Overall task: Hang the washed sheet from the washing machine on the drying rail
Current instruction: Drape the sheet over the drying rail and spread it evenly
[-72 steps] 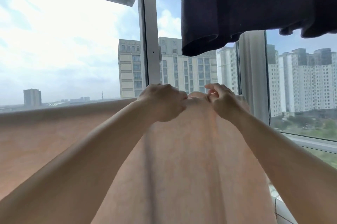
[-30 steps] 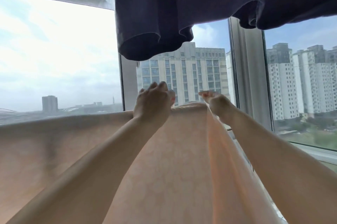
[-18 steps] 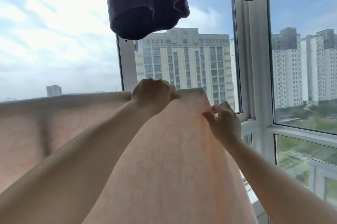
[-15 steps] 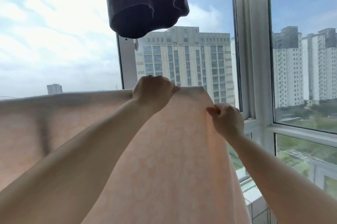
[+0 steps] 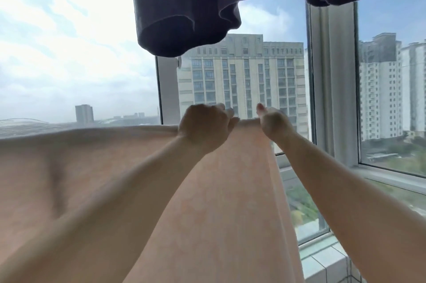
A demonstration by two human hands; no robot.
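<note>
The washed sheet (image 5: 207, 202) is pale peach and hangs over a rail that its top fold hides. It spreads from the left edge to just right of centre and falls out of view below. My left hand (image 5: 204, 127) is curled over the top fold near its right end. My right hand (image 5: 274, 121) lies on the fold's right corner with the thumb raised. Its fingers reach over the far side, out of sight.
A dark navy garment (image 5: 184, 6) hangs overhead, its hem just above my hands. White window frames (image 5: 332, 75) stand close behind the sheet. A tiled sill (image 5: 327, 264) sits at the lower right. Tall buildings show through the glass.
My right hand has left the sheet's side edge and risen to the top fold beside the left hand. The view has tilted upward.
</note>
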